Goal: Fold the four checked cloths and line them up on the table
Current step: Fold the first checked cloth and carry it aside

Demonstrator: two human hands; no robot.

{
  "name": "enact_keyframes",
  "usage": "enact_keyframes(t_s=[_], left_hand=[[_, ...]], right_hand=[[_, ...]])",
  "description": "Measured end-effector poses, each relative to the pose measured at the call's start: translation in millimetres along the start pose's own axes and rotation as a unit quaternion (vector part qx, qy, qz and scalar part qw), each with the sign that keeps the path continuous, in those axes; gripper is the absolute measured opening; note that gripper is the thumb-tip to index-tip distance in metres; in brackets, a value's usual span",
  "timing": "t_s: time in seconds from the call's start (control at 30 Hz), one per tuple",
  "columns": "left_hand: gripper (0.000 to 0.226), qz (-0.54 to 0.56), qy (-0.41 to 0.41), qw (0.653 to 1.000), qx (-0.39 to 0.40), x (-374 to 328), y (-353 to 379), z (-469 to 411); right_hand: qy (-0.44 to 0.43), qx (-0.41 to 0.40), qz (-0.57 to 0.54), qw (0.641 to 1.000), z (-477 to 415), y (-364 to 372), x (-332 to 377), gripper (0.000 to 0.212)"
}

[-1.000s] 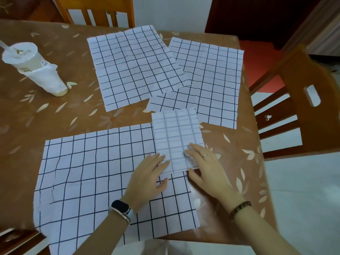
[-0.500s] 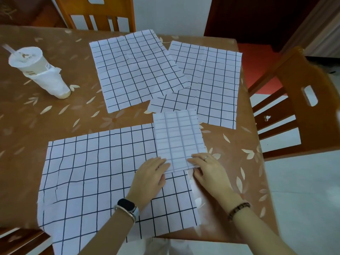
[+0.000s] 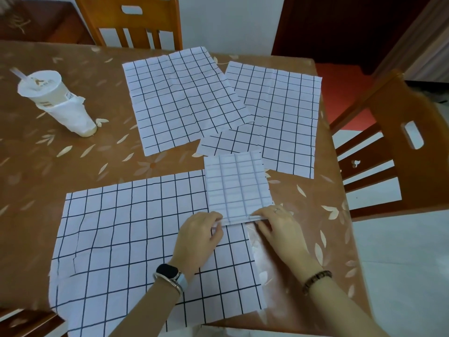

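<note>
A small folded checked cloth [image 3: 237,186] lies on the right part of a large flat checked cloth [image 3: 136,234] near the table's front. My left hand [image 3: 198,237] pinches the folded cloth's near edge at its left corner. My right hand [image 3: 279,227] pinches the same edge at its right end, and that edge is lifted slightly. Two more flat checked cloths lie further back: one in the middle [image 3: 179,98], and one to its right [image 3: 274,115], partly under it.
A paper cup [image 3: 56,100] with a straw, wrapped in a white bag, stands at the table's left. The brown table [image 3: 48,171] has a leaf-patterned cover. One wooden chair [image 3: 136,23] stands at the far side, another [image 3: 398,147] at the right.
Both hands slid back along the folded cloth to its near edge, took hold of that edge and raised it a little. The camera view shifted slightly downward.
</note>
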State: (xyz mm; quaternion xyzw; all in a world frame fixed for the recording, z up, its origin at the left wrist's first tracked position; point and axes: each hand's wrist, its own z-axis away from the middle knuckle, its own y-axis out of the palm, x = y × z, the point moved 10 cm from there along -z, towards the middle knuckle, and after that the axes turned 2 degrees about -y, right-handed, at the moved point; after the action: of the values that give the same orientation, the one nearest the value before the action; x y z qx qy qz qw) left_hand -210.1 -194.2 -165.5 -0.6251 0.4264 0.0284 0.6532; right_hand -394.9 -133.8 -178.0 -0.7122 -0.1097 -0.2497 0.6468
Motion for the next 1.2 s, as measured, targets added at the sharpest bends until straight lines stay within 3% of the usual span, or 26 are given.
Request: enact_keyframes(t_s=[0.13,0.23,0.37,0.5,0.63,0.8,0.97,1.1,1.2], left_hand=[[0.027,-0.003,0.021,1.000,0.014,7,9,2],[0.020,0.010,0.042,0.999,-0.006,2,5,3],[0.027,0.112,-0.038,0.993,0.027,10,2,3],[0.007,0.209,-0.101,0.973,0.005,18,-5,-1],[0.011,0.254,-0.127,0.959,-0.015,17,-14,-11],[0.008,0.290,-0.168,0.942,0.027,21,4,-22],[0.015,0.288,-0.217,0.933,-0.004,41,19,-31],[0.021,0.250,-0.252,0.934,-0.037,54,26,-38],[0.025,0.208,-0.258,0.942,-0.052,55,24,-43]], right_hand=[[0.013,0.002,-0.024,1.000,-5,-7,-3,0.009],[0.016,0.016,-0.055,0.998,-7,-12,-4,0.010],[0.026,0.013,-0.147,0.989,-8,-20,-7,0.004],[0.101,0.006,-0.305,0.947,-11,-18,-23,0.018],[0.144,-0.005,-0.382,0.913,-12,-15,-38,0.010],[0.186,-0.044,-0.353,0.916,-18,-14,-53,0.006],[0.212,-0.072,-0.303,0.926,-31,-7,-65,0.031],[0.221,-0.079,-0.265,0.935,-44,-7,-64,0.011],[0.234,-0.083,-0.237,0.939,-53,-5,-70,0.012]])
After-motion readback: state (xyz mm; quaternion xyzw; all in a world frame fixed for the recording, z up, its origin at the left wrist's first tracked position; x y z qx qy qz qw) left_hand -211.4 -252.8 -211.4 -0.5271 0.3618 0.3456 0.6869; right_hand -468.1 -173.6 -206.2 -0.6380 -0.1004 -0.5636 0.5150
